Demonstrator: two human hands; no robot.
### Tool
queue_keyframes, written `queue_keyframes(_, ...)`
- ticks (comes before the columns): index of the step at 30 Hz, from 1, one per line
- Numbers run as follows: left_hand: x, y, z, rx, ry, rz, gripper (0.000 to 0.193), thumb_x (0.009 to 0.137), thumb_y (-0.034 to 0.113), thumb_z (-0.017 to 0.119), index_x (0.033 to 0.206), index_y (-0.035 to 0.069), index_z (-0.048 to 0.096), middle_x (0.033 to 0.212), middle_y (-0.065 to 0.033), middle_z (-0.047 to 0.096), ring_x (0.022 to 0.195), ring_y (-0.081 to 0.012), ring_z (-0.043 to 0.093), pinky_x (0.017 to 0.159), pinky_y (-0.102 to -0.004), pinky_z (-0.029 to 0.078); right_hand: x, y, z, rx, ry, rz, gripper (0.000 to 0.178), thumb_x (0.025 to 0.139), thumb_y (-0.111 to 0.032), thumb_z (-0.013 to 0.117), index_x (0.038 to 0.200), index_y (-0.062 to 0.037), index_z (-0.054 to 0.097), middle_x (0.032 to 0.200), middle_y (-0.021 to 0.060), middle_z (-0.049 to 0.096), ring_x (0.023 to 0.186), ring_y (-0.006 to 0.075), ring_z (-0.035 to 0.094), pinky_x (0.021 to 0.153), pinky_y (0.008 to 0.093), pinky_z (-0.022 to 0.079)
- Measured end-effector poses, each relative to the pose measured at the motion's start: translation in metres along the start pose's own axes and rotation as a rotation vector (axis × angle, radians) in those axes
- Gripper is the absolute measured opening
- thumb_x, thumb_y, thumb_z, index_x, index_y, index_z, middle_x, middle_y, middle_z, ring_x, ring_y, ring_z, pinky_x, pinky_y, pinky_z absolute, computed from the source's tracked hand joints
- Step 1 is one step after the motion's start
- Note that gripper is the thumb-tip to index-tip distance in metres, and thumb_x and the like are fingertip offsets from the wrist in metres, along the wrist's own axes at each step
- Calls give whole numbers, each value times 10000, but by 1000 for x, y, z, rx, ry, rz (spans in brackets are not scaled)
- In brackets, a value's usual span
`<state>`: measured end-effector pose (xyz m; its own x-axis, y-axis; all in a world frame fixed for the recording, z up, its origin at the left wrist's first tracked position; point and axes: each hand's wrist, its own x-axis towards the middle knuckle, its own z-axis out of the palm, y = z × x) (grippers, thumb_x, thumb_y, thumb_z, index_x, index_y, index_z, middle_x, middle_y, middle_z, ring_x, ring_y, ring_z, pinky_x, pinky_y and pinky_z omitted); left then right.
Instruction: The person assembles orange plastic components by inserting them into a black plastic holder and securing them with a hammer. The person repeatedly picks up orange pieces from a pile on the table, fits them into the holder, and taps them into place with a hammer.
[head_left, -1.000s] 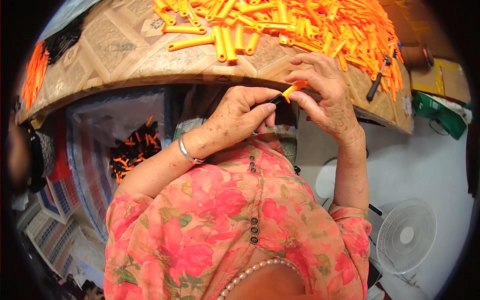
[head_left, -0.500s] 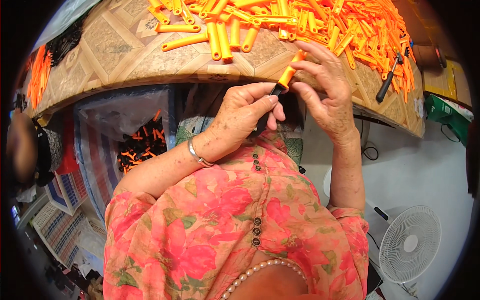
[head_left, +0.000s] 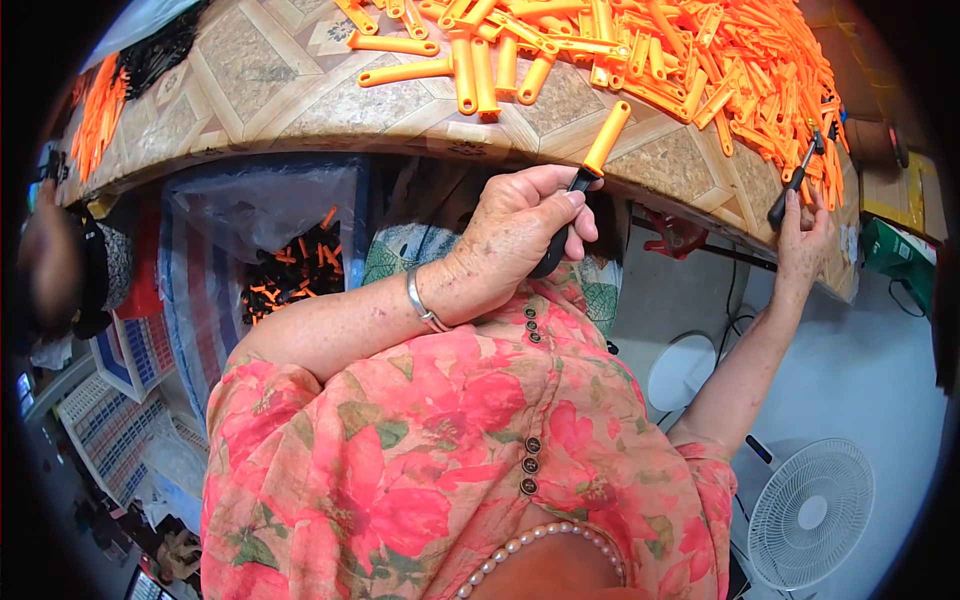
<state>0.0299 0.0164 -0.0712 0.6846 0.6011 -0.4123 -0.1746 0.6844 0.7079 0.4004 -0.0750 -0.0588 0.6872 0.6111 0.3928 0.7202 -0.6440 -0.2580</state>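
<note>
My left hand [head_left: 515,235] is closed round a black handle [head_left: 553,250]. An orange-yellow plastic sleeve [head_left: 608,138] with a hole near its end sticks up from the handle's top, tilted to the right. My right hand [head_left: 805,240] is stretched out to the table's right edge. Its fingers are apart, beside a black-handled tool [head_left: 788,200] with a thin shaft that lies against the orange pieces. The thumb seems to touch that tool's handle; no closed grip on it shows.
A large pile of orange plastic pieces [head_left: 690,60] covers the table's [head_left: 290,110] far side. Black and orange parts fill a lined bin [head_left: 190,260] below left. A white fan [head_left: 812,513] stands at lower right, a green box [head_left: 893,250] by the table's right end. Another person's blurred arm [head_left: 45,260] shows far left.
My right hand has left the orange sleeve and moved right, to the black-handled tool. My left hand still holds the black handle with the sleeve on it. The view has shifted slightly.
</note>
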Motion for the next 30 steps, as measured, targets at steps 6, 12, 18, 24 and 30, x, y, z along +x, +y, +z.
queue_keyframes(6,1,-2,3,-42,33,4,239,980,95,520,1176,-20,594,779,-31,627,614,-75,564,582,-205,468,8,-13,9,160,-155,-21,489,850,-306,680,1229,-9,594,827,93,683,740,201,654,704,332,515)
queue_keyframes(12,2,-2,2,-30,8,31,246,983,99,521,1183,-28,587,772,-30,614,632,-74,553,604,-205,466,15,-11,-5,54,-188,14,466,825,-230,591,1235,-10,579,819,152,662,740,292,640,716,406,501)
queue_keyframes(18,1,0,7,-51,32,-1,239,981,87,510,1180,-23,584,767,-29,615,618,-73,554,586,-207,468,-46,-41,-26,811,-113,38,388,961,-79,440,1342,-11,469,768,33,544,621,96,494,577,252,437)
queue_keyframes(24,-1,0,8,-39,57,-16,240,985,83,495,1186,-13,583,770,-29,620,618,-75,559,570,-214,474,-124,-80,-46,840,-574,-55,384,929,-48,532,1303,15,470,917,38,597,722,69,506,634,210,429)
queue_keyframes(30,-1,0,9,-18,78,-18,242,984,91,501,1188,-11,584,772,-27,620,620,-72,559,567,-209,467,-135,-94,-58,697,-650,-353,481,915,9,565,1386,-76,513,871,29,611,702,104,512,698,242,449)
